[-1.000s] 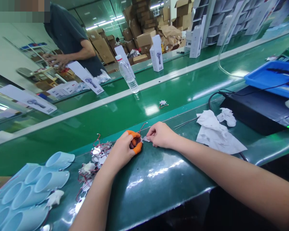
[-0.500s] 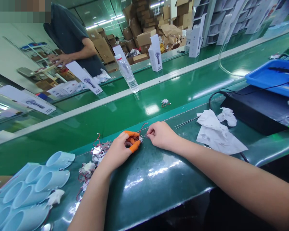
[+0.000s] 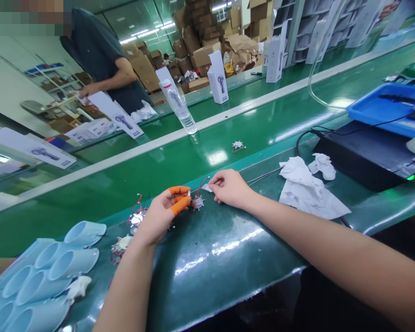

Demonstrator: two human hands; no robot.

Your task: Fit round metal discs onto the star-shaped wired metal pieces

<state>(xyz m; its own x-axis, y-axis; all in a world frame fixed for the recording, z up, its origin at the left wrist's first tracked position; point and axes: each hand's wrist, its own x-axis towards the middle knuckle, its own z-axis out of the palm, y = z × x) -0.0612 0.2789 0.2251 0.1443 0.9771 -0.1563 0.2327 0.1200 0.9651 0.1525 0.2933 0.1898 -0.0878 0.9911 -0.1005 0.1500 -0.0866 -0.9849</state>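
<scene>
Across my glossy dark green worktop (image 3: 224, 272), light blue plastic tubes (image 3: 74, 264) crowd the left end, beside silvery wired parts (image 3: 136, 220). One small spoked part (image 3: 198, 203) lies near the far edge; crumpled white tissues (image 3: 304, 191) lie toward the right.

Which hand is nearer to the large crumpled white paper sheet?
Right: the right hand is left of the large crumpled white paper sheet, apart from it; the left hand is farther left.

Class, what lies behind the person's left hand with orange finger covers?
White and silvery parts with red wires show past the left hand and forearm; whatever those cover cannot be seen.
</scene>
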